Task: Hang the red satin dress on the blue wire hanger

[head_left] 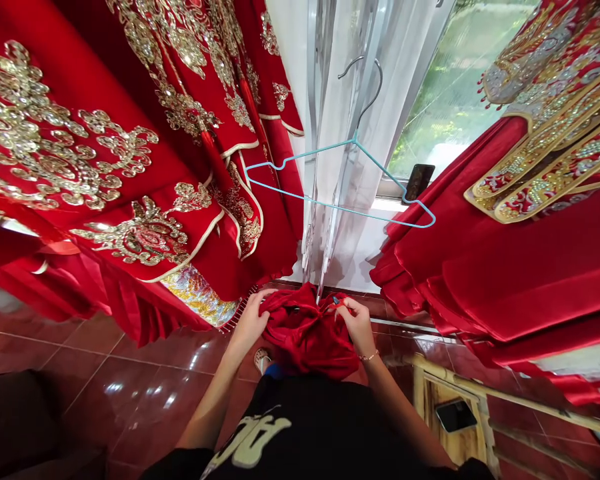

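A bunched red garment [310, 333] hangs between my two hands, low in front of my body. My left hand [254, 317] is closed on its left edge, thumb on top. At its right side my right hand [356, 323] pinches the cloth, close to a small bluish piece [336, 301] that is too small to name. Above the garment, a light blue hanger [340, 145] with a metal hook hangs with nothing on it. The garment's lower part is crumpled, so its shape cannot be made out.
Red gowns with gold beadwork [145, 233] hang at left. More red embroidered garments [480, 280] hang at right, near a window [445, 100]. A phone [456, 416] lies on a wooden stand [473, 450] at lower right. Behind the hanger are metal poles [313, 167] and white curtains [337, 87].
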{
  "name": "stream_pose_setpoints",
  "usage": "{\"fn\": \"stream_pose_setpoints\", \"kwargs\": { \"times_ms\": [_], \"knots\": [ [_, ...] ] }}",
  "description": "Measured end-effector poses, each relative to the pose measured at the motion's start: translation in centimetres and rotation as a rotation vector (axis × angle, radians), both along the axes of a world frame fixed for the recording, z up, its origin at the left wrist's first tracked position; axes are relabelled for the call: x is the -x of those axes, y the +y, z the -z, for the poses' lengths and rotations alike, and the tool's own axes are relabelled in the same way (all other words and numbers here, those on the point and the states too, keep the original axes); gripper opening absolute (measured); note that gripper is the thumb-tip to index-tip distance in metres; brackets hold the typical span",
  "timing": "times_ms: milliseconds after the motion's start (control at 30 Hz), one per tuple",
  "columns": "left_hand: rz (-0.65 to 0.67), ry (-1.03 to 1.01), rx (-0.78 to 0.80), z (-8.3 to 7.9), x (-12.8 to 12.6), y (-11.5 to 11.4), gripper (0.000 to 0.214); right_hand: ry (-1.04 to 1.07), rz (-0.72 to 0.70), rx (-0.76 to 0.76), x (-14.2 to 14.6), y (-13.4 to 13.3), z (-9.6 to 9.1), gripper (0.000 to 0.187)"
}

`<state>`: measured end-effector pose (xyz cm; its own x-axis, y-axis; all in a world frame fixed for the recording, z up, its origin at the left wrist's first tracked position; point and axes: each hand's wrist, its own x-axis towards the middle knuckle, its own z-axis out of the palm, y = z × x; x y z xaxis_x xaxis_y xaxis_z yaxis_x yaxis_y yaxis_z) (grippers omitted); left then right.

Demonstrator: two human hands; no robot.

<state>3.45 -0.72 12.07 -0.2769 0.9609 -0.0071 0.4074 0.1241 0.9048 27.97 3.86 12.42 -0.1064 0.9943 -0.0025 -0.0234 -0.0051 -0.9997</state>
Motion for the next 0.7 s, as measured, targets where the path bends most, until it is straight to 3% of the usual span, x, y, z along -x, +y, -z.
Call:
{"fn": "stream_pose_setpoints", "kwargs": {
  "times_ms": [67, 100, 167, 233, 367, 467, 600, 700],
  "knots": [
    [0.037, 0.155, 0.034, 0.1, -0.8, -0.5, 0.049, 0.010, 0.021, 0.010, 0.4, -0.4, -0.3, 0.023],
    [0.119, 0.150, 0.023, 0.0, -1.8, -0.7, 0.047, 0.019, 0.032, 0.012, 0.6, -0.5, -0.5, 0.022],
    [0.348, 0.004, -0.027, -0.6, -4.4, -0.7, 0.042, 0.031, 0.020, 0.004, 0.8, -0.6, -0.8, 0.020],
    [0.479, -0.169, -0.070, -1.4, -6.8, -0.1, 0.035, 0.023, -0.020, -0.013, 0.6, -0.5, -1.2, 0.020],
    [0.512, -0.318, -0.108, -2.7, -8.6, 2.4, 0.020, 0.021, -0.082, -0.018, -0.3, -0.1, -2.6, 0.020],
    [0.526, -0.280, -0.139, -3.5, -8.3, 3.7, 0.018, 0.059, -0.083, -0.017, -0.8, 0.0, -3.9, 0.019],
    [0.291, -0.118, -0.243, -4.2, -9.0, 3.0, 0.012, 0.104, 0.000, -0.016, -0.9, -0.1, -5.1, 0.019],
    [0.290, -0.139, -0.269, -3.8, -10.5, 1.4, 0.005, 0.129, 0.070, -0.037, -0.4, -0.5, -5.4, 0.022]
  ]
}}
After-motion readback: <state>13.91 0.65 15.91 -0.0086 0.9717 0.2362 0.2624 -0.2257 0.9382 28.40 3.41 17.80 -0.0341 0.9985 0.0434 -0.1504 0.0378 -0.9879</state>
